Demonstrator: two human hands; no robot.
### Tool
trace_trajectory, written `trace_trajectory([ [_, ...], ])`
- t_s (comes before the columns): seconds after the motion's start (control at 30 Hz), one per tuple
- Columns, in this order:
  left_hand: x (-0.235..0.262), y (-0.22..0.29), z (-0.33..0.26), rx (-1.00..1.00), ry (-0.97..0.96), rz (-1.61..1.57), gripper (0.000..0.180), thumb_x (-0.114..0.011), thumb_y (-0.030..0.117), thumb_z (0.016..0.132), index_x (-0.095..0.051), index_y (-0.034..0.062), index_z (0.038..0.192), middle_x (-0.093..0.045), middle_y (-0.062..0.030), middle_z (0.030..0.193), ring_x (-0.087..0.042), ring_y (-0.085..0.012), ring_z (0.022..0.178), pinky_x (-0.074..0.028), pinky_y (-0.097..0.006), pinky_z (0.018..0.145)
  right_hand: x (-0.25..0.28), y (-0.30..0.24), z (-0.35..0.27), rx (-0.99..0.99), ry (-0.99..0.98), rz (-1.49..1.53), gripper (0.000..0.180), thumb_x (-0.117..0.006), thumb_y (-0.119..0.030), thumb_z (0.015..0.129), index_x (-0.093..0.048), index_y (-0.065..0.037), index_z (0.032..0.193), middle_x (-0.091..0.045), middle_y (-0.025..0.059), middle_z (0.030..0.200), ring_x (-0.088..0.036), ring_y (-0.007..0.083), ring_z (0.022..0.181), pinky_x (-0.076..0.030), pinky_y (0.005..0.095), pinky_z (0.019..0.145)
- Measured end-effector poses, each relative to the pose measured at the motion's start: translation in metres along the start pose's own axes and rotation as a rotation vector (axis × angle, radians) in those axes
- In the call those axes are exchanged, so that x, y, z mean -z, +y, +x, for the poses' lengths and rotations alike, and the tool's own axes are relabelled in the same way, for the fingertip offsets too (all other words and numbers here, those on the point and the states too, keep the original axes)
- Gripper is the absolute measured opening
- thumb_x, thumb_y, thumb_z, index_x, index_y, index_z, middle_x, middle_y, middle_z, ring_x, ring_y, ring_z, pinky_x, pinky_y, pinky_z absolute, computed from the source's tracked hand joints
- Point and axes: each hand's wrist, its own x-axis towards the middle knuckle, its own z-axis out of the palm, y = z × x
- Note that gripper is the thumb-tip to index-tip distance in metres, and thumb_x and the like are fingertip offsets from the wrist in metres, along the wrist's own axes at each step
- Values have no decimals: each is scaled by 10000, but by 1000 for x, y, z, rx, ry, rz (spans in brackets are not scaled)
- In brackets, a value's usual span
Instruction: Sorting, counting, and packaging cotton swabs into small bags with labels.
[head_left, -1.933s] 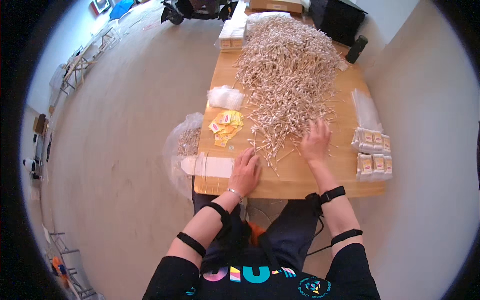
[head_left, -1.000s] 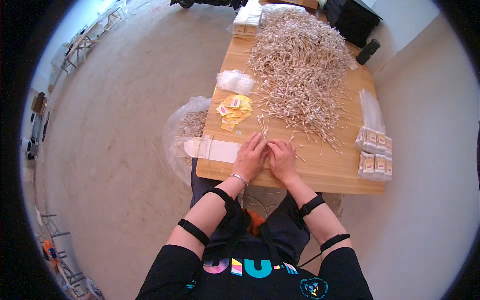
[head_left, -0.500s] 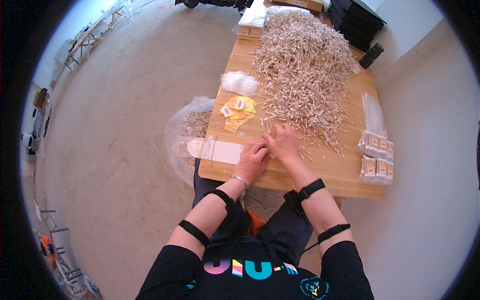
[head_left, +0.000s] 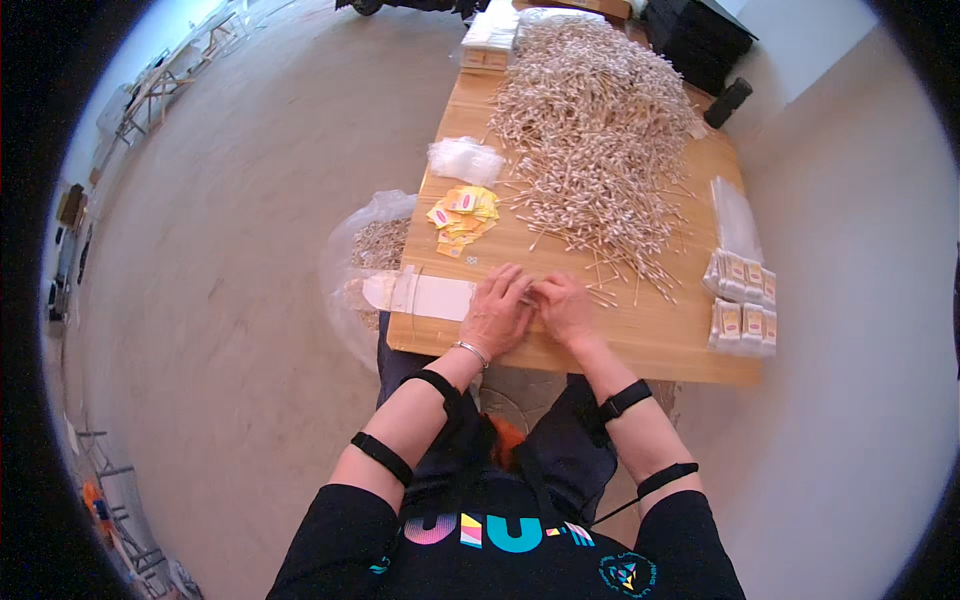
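My left hand (head_left: 497, 312) and my right hand (head_left: 562, 308) meet near the front edge of the wooden table, fingertips almost touching. The fingers of both are curled inward, and whatever they hold between them is hidden. A white strip (head_left: 443, 298) lies just left of my left hand, running out past the table's left edge. Beyond my hands spreads a large heap of cotton swabs (head_left: 600, 130), with loose ones straggling close to my right hand. Small yellow printed cards (head_left: 463, 218) lie in a pile ahead of my left hand.
Clear plastic bags (head_left: 466, 161) lie behind the cards. Filled packs (head_left: 741, 300) and a clear sleeve (head_left: 735, 218) line the right edge. More packs (head_left: 489, 45) sit at the far left corner. A large plastic sack of swabs (head_left: 380, 245) stands left of the table. A black cylinder (head_left: 728, 103) stands far right.
The few swabs in front of my fingers are no longer there. My right hand has drawn nearer to me and curled toward the left one. The whole view has shifted slightly.
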Motion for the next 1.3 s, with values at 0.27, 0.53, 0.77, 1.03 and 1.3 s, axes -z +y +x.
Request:
trace_trajectory([
  [0.27,-3,-8,-3,-63,-77,-21,277,-631,125,784,-592,40,1045,-574,-120,1121,-494,-307,1110,-380,-412,987,44,14,-31,-115,247,-349,247,-643,-97,720,-637,-122,965,-599,48,963,-527,255,937,-434,373,830],
  [0.53,-10,-15,-7,-82,-16,-26,184,-608,93,788,-615,44,965,-584,-102,1077,-513,-286,1081,-400,-402,967,46,54,-23,-132,155,-186,119,-666,-132,715,-672,-137,834,-580,16,889,-511,253,914,-428,398,815],
  [0.77,-7,-18,-7,-153,-73,-20,185,-594,75,777,-608,49,960,-576,-102,1075,-503,-287,1101,-402,-386,965,21,44,-1,-148,188,-366,44,-659,-168,741,-671,-134,767,-571,15,853,-504,234,899,-412,378,795],
  [1.03,-8,-11,-7,-43,-37,-82,265,-581,67,803,-556,33,1065,-527,-145,1158,-463,-319,1151,-388,-391,985,-7,0,10,-95,53,-192,85,-605,-181,774,-660,-138,821,-566,22,884,-507,245,929,-396,401,807],
  [1.3,-3,-2,-2,-15,-74,64,503,-564,128,783,-432,-13,1247,-442,-169,1291,-364,-316,1259,-256,-421,1084,1,9,-8,-122,206,97,201,-590,-77,776,-665,-91,961,-559,86,934,-504,279,925,-405,383,836],
])
